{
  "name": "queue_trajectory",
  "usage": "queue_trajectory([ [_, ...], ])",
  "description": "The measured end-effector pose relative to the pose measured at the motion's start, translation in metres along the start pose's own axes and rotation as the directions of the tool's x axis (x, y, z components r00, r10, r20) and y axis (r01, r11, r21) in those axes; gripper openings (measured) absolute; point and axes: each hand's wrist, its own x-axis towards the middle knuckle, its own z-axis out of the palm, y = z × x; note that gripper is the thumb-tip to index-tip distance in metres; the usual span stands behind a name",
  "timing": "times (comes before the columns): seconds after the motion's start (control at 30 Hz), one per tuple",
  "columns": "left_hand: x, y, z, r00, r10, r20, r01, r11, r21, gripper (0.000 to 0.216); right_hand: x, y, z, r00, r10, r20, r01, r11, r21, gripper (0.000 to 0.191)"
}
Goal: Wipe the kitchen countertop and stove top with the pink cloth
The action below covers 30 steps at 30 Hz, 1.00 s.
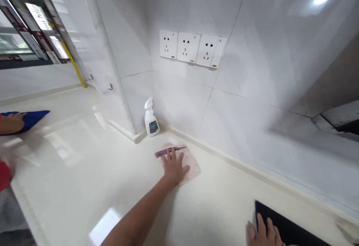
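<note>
My left hand (174, 167) lies flat, palm down, on a pale pink cloth (192, 163) spread on the cream countertop (92, 171) near the wall corner. Its fingers are stretched out and open, pressing on the cloth without gripping it. A dark strip runs along the cloth's far edge. My right hand (263, 234) shows only in part at the bottom edge, fingers spread and open, resting on the counter at the corner of a black cooktop (291, 229). A white spray bottle (151, 118) stands upright in the corner, just behind and left of the cloth.
Another person's hand (12, 120) rests on a blue cloth (33, 118) at the far left, with a red sleeve (4, 175) below. Three white wall sockets (190, 47) sit above the corner. A range hood (339, 117) juts in at the right. A window (25, 32) is at upper left.
</note>
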Motion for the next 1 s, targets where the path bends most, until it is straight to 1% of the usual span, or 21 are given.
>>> queue_trajectory([
  [0.1,-0.001,0.043,0.016,0.991,0.128,0.042,-0.126,0.991,-0.042,0.042,-0.002,-0.007,-0.004,0.999,0.008,-0.048,-0.008,1.0,0.006,0.068],
  [0.17,-0.013,0.071,0.026,0.975,0.213,0.071,-0.208,0.976,-0.071,0.045,-0.002,-0.009,-0.007,0.999,0.004,-0.034,-0.004,1.0,0.006,0.067],
  [0.23,-0.036,0.094,0.04,0.95,0.293,0.107,-0.282,0.954,-0.102,0.055,-0.003,-0.009,-0.01,1.0,-0.005,-0.006,0.005,1.0,-0.006,0.066],
  [0.3,-0.069,0.107,0.06,0.906,0.399,0.143,-0.38,0.913,-0.147,0.068,-0.004,-0.009,-0.012,1.0,-0.012,0.003,0.012,1.0,-0.029,0.067],
  [0.37,-0.109,0.107,0.085,0.818,0.557,0.144,-0.526,0.826,-0.203,0.077,-0.006,-0.009,-0.013,1.0,-0.025,0.001,0.025,0.998,-0.054,0.07],
  [0.43,-0.15,0.095,0.11,0.776,0.622,0.102,-0.605,0.78,-0.161,0.062,-0.008,-0.01,-0.013,0.999,-0.041,0.004,0.041,0.997,-0.071,0.073],
  [0.47,-0.169,0.087,0.12,0.768,0.637,0.07,-0.627,0.77,-0.119,0.055,-0.009,-0.01,-0.013,0.999,-0.047,0.011,0.047,0.996,-0.077,0.075],
  [0.5,-0.186,0.077,0.127,0.773,0.634,0.038,-0.63,0.773,-0.077,0.053,-0.01,-0.011,-0.013,0.999,-0.045,0.017,0.047,0.995,-0.083,0.076],
  [0.53,-0.201,0.066,0.131,0.792,0.611,0.011,-0.61,0.792,-0.04,0.052,-0.01,-0.011,-0.014,0.999,-0.039,0.024,0.041,0.995,-0.088,0.076],
  [0.6,-0.223,0.049,0.131,0.854,0.52,-0.013,-0.52,0.854,0.005,0.056,-0.011,-0.011,-0.013,0.999,-0.022,0.036,0.025,0.995,-0.096,0.076],
  [0.63,-0.229,0.044,0.128,0.88,0.475,-0.006,-0.474,0.88,0.013,0.058,-0.011,-0.01,-0.013,0.999,-0.019,0.043,0.023,0.995,-0.098,0.076],
  [0.67,-0.23,0.041,0.125,0.895,0.445,0.012,-0.445,0.895,0.012,0.06,-0.01,-0.009,-0.013,0.999,-0.022,0.05,0.027,0.995,-0.099,0.076],
  [0.7,-0.228,0.042,0.122,0.894,0.446,0.038,-0.446,0.895,0.001,0.061,-0.01,-0.008,-0.012,0.998,-0.029,0.055,0.035,0.995,-0.098,0.076],
  [0.77,-0.214,0.052,0.117,0.852,0.517,0.084,-0.516,0.856,-0.043,0.059,-0.01,-0.006,-0.012,0.997,-0.046,0.059,0.051,0.994,-0.093,0.076],
  [0.83,-0.189,0.071,0.116,0.798,0.593,0.108,-0.585,0.805,-0.093,0.055,-0.01,-0.005,-0.011,0.998,-0.052,0.043,0.055,0.995,-0.087,0.074],
  [0.9,-0.159,0.095,0.115,0.761,0.636,0.126,-0.619,0.771,-0.149,0.057,-0.01,-0.005,-0.011,0.999,-0.048,0.018,0.049,0.996,-0.077,0.073],
  [1.0,-0.112,0.129,0.109,0.725,0.666,0.176,-0.618,0.742,-0.259,0.076,-0.008,-0.006,-0.012,1.0,-0.022,0.008,0.022,0.999,-0.044,0.076],
])
